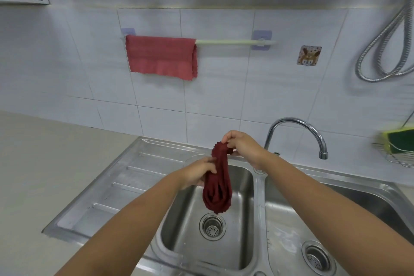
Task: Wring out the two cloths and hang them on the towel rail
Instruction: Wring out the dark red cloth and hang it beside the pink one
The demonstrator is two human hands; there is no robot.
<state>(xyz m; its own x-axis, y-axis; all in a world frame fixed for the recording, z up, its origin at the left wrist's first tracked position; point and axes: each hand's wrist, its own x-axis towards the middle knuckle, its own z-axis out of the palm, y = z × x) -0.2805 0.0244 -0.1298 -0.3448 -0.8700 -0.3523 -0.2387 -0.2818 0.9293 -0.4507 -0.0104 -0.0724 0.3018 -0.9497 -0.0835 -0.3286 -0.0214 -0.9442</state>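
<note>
Cloth in hand: a dark red, wet-looking cloth with a scalloped edge (pixel 217 188) hangs bunched in a long roll between both sets of fingers, over the left basin of the stainless steel double sink (pixel 257 204).
Right hand (pixel 243 147): its fingers (pixel 226 139) are curled and pinch the top end of the roll, the highest point of the cloth.
Left hand (pixel 197 173): its fingers (pixel 211 163) are clamped round the roll just below the right hand's; the loose bulk droops beneath them, above the drain strainer (pixel 212 226).
Cloth already hung: a lighter red square cloth (pixel 161 56) is draped over the left part of the pale towel rail (pixel 235 42) on the white tiled wall, well above and beyond both hands.
Progress: I judge one cloth done and the second at the wringing step.
Left to do: finish the twist, open the cloth out, and hang it on the bare right stretch of rail.
Nearby: a chrome curved tap (pixel 298 132) stands just right of the right hand.
</note>
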